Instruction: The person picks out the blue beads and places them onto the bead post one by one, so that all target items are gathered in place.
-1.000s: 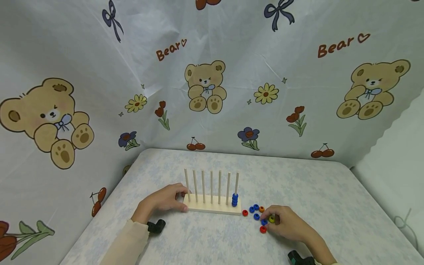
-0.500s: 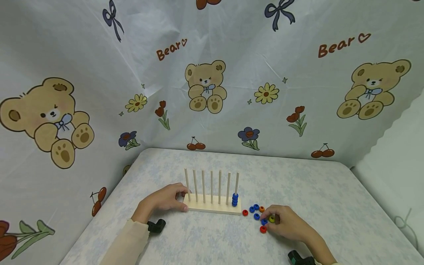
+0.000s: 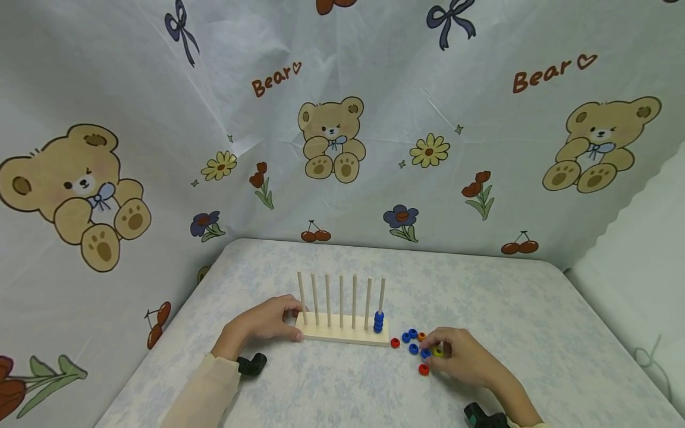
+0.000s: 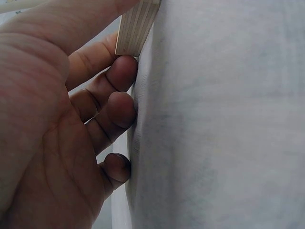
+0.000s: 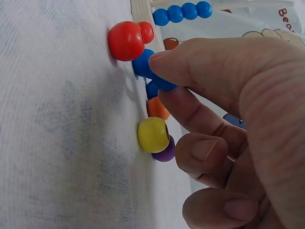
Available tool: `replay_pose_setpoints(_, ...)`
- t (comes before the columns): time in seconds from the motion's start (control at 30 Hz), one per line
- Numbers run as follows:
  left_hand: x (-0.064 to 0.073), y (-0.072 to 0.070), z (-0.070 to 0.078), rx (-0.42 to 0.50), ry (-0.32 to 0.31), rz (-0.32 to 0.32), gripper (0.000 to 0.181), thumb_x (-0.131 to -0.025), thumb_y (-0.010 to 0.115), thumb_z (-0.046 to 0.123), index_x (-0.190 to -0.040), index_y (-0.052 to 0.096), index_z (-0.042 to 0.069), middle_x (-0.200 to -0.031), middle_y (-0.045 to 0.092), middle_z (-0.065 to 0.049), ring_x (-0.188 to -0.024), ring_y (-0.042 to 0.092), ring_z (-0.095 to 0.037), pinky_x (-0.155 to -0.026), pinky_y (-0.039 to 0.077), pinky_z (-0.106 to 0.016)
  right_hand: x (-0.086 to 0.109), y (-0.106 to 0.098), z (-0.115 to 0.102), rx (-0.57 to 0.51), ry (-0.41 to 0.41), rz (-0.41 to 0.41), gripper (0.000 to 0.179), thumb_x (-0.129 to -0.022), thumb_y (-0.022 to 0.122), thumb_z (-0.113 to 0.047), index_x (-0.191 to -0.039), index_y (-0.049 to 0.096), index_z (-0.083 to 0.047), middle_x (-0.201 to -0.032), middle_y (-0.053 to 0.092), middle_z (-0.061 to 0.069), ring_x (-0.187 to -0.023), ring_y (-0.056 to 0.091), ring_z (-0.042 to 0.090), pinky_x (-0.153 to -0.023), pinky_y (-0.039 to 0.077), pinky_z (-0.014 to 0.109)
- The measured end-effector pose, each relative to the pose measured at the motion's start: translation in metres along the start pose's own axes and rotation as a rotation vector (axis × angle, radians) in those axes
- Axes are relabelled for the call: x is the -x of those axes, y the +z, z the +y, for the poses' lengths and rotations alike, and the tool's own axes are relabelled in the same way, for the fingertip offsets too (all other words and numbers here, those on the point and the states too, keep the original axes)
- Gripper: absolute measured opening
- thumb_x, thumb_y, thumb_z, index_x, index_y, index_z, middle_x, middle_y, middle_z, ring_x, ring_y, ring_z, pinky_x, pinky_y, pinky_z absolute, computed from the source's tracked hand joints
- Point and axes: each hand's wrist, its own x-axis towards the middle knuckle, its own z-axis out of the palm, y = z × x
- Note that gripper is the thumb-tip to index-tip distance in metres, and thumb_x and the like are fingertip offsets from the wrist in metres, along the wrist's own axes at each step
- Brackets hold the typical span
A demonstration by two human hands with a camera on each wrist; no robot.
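Observation:
My left hand (image 3: 266, 319) grips the left end of a wooden peg rack (image 3: 342, 336), thumb in front and fingers behind. The base's layered edge (image 4: 137, 31) shows at the index finger in the left wrist view. Several upright pegs stand on the rack, and blue beads (image 3: 379, 321) are stacked on the rightmost one. To the right of the rack, my right hand (image 3: 464, 356) pinches a blue bead (image 5: 164, 84) between thumb and index finger, just over the table. Its other fingers curl loosely beside a yellow bead (image 5: 152, 135) and a purple bead (image 5: 165, 150).
Loose beads lie around the right hand: a red one (image 3: 424, 370) in front, another red one (image 3: 395, 343) by the rack's corner, several blue ones (image 3: 414, 349) and an orange one (image 3: 421, 336). A patterned cloth (image 3: 385, 178) hangs behind the table (image 3: 481, 291).
My right hand has risen slightly, and the pinched blue bead has come up with it. The left hand and the rack have stayed where they were.

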Motion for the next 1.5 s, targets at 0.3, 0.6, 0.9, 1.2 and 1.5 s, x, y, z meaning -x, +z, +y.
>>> replay_pose_setpoints(0.3, -0.001, 0.0, 0.001, -0.022, -0.005, -0.009, 0.041, -0.075, 0.087, 0.045, -0.109, 0.069, 0.033, -0.098, 0.059, 0.006, -0.088, 0.049, -0.014, -0.076, 0.041, -0.03, 0.001, -0.003, -0.005, 0.029, -0.006, 0.042, 0.014, -0.086, 0.08, -0.022, -0.097, 0.073, -0.022, -0.094, 0.069, -0.007, -0.062, 0.048, 0.002, -0.054, 0.043, 0.022)
replay_pose_setpoints(0.6, -0.002, -0.002, -0.001, -0.018, -0.02, -0.008, 0.04, -0.074, 0.088, 0.043, -0.108, 0.069, 0.034, -0.097, 0.058, 0.007, -0.089, 0.049, -0.014, -0.077, 0.041, -0.032, -0.002, -0.01, -0.013, 0.062, -0.013, 0.1, 0.017, -0.085, 0.078, -0.014, -0.101, 0.075, -0.019, -0.096, 0.07, -0.007, -0.058, 0.044, 0.002, -0.051, 0.04, 0.022)
replay_pose_setpoints(0.9, -0.002, -0.002, 0.004, -0.021, -0.008, -0.015, 0.042, -0.075, 0.087, 0.042, -0.111, 0.07, 0.029, -0.098, 0.058, 0.006, -0.089, 0.049, -0.015, -0.077, 0.041, -0.032, -0.003, -0.021, -0.027, 0.089, -0.018, 0.199, 0.017, -0.085, 0.079, -0.014, -0.101, 0.074, -0.017, -0.094, 0.07, -0.008, -0.064, 0.046, 0.004, -0.054, 0.04, 0.023)
replay_pose_setpoints(1.2, -0.002, -0.002, 0.001, -0.031, -0.013, -0.01, 0.041, -0.075, 0.087, 0.043, -0.11, 0.07, 0.031, -0.098, 0.058, 0.006, -0.088, 0.049, -0.015, -0.077, 0.041, -0.031, -0.014, -0.021, -0.037, 0.101, -0.088, 0.304, 0.02, -0.084, 0.081, -0.016, -0.099, 0.073, -0.026, -0.082, 0.062, -0.013, -0.059, 0.042, 0.003, -0.05, 0.037, 0.022)
replay_pose_setpoints(1.5, -0.001, -0.001, 0.0, -0.018, -0.017, -0.012, 0.042, -0.075, 0.087, 0.042, -0.111, 0.07, 0.03, -0.097, 0.058, 0.006, -0.088, 0.049, -0.015, -0.076, 0.041, -0.031, -0.024, -0.026, -0.045, 0.074, -0.177, 0.383, 0.021, -0.082, 0.081, -0.012, -0.097, 0.072, -0.024, -0.086, 0.066, -0.011, -0.06, 0.044, 0.005, -0.05, 0.037, 0.022)
